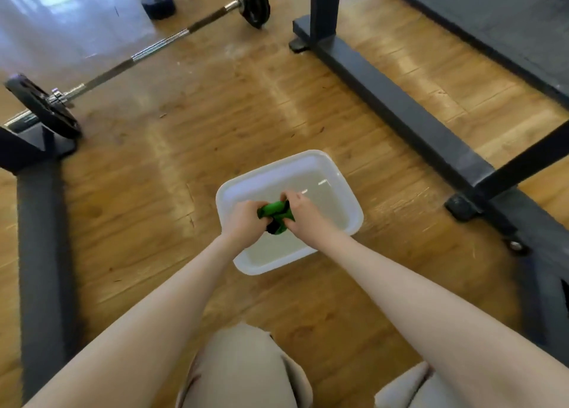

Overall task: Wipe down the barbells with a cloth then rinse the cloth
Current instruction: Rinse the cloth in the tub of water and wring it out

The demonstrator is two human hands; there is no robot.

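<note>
I grip the green cloth (276, 215) between left hand (245, 220) and right hand (301, 211), both curled round it, roll lying left-right directly over the white tub (354, 215).

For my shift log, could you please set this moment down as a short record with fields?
setting: wooden floor between dark rack frames
cloth: green cloth, bunched, held above the basin
left hand: left hand grips the cloth's left end
right hand: right hand grips its right end
basin: white basin on the floor, water inside
barbell: barbell lies on the floor beyond, untouched, a black plate at each end
stage: rinsing or wringing, apparently
</note>
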